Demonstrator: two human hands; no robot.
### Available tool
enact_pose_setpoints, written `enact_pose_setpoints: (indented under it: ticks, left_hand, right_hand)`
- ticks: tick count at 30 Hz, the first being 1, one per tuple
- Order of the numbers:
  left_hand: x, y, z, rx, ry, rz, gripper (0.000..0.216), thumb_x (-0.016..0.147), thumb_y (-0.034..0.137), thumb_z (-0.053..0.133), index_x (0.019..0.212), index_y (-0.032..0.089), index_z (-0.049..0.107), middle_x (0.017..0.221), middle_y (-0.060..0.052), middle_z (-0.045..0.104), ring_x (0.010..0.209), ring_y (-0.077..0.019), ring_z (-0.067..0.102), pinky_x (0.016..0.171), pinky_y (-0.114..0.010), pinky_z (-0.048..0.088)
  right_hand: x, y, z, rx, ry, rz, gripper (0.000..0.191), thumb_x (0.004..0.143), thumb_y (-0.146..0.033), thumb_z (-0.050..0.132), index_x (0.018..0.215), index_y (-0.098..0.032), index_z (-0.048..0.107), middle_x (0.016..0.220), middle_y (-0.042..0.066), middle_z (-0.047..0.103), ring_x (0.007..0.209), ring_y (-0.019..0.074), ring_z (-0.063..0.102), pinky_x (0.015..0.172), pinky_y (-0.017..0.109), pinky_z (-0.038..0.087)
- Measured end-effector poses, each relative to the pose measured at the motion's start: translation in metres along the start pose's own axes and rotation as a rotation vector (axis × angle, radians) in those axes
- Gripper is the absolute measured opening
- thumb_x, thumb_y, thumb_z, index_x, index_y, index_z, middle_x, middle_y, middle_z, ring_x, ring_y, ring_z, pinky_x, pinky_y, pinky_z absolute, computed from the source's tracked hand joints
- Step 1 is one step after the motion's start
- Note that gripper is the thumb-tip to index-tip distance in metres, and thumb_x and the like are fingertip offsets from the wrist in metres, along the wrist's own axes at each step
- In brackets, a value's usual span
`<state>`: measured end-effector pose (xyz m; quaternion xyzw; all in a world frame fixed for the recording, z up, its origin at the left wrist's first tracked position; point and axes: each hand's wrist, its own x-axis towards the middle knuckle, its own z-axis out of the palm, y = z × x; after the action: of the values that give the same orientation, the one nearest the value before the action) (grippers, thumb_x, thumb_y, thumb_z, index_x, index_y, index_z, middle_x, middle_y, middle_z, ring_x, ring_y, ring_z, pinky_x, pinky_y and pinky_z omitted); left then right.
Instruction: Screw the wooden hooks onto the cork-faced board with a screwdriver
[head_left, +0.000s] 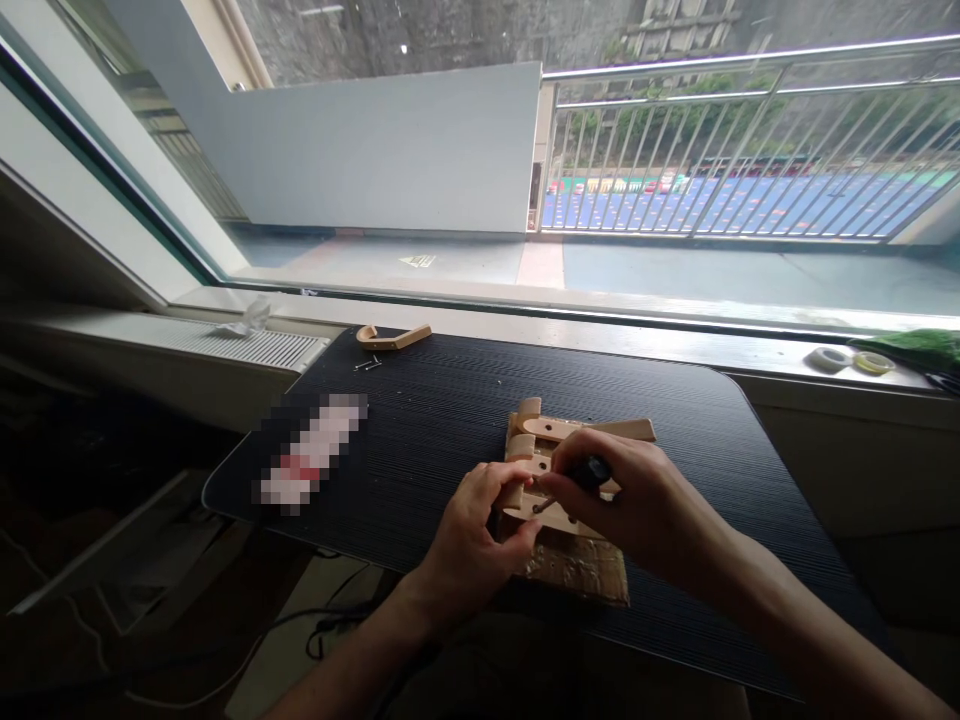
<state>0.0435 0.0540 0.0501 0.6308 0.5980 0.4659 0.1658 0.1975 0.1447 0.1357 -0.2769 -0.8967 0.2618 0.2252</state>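
Observation:
My right hand (637, 485) is closed around a screwdriver with a black handle (594, 470). Its thin shaft slants down to a screw hole in the nearest wooden hook (555, 517). With thumb and fingers, my left hand (472, 525) grips the curved end of that same hook. Under the hooks lies a board (581, 570) that looks wrapped in shiny brown tape. Farther up the board is another pale wooden hook (577, 429), its curved end to the left. A hook between these two is partly covered by my hands.
On the black table (420, 440), a loose wooden hook (394, 340) lies at the far left edge, several screws (367, 364) beside it. A blurred-out pale packet (315, 455) is at the left. Tape rolls (829, 359) sit on the windowsill at right. Cables (330, 620) hang below.

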Motion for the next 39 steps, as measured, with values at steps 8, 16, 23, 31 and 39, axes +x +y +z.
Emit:
enact_pose_setpoints:
  ticks: [8,16,23,31,39]
  left_hand:
    - [0.011,-0.004,0.000,-0.065,-0.105,-0.078,0.030,0.071,0.014,0.062,0.099,0.022,0.058,0.093,0.000,0.065,0.087,-0.0152,0.060,0.079,-0.028,0.049]
    - [0.015,-0.007,-0.003,0.021,-0.157,0.051,0.026,0.070,0.011,0.061,0.093,0.023,0.059,0.091,0.000,0.066,0.086,-0.0161,0.058,0.081,-0.030,0.046]
    - [0.019,-0.003,-0.008,0.022,-0.207,0.077,0.020,0.069,0.005,0.056,0.082,0.021,0.058,0.081,0.002,0.063,0.081,-0.0151,0.056,0.079,-0.029,0.044]
    - [0.021,-0.004,-0.011,-0.008,-0.222,0.077,0.013,0.074,0.009,0.057,0.080,0.020,0.058,0.079,0.001,0.062,0.079,-0.0142,0.056,0.081,-0.028,0.043]
    - [0.022,-0.002,-0.015,-0.049,-0.270,0.055,0.024,0.072,0.008,0.063,0.090,0.022,0.059,0.082,0.003,0.063,0.081,-0.0129,0.056,0.080,-0.026,0.044]
  right_hand:
    - [0.006,-0.001,0.001,-0.029,-0.053,-0.055,0.014,0.084,-0.029,0.055,0.075,-0.018,0.054,0.064,-0.002,0.057,0.056,0.0086,0.046,0.051,0.020,0.034]
    - [0.006,-0.002,0.005,-0.035,-0.013,-0.007,0.011,0.082,-0.028,0.057,0.084,-0.020,0.050,0.072,-0.001,0.061,0.061,0.0102,0.053,0.054,0.020,0.038]
    - [0.015,-0.017,-0.015,-0.140,-0.209,-0.163,0.003,0.082,-0.020,0.057,0.082,-0.020,0.054,0.071,-0.002,0.060,0.061,0.0095,0.053,0.055,0.021,0.036]
    - [0.038,-0.037,-0.033,-0.304,-0.563,-0.168,0.016,0.075,-0.010,0.059,0.063,-0.020,0.060,0.064,-0.001,0.062,0.054,0.0097,0.054,0.050,0.020,0.035]
    - [0.039,-0.038,-0.035,-0.414,-0.550,-0.174,0.019,0.065,-0.003,0.060,0.061,-0.021,0.061,0.062,-0.001,0.061,0.049,0.0097,0.052,0.044,0.021,0.031]
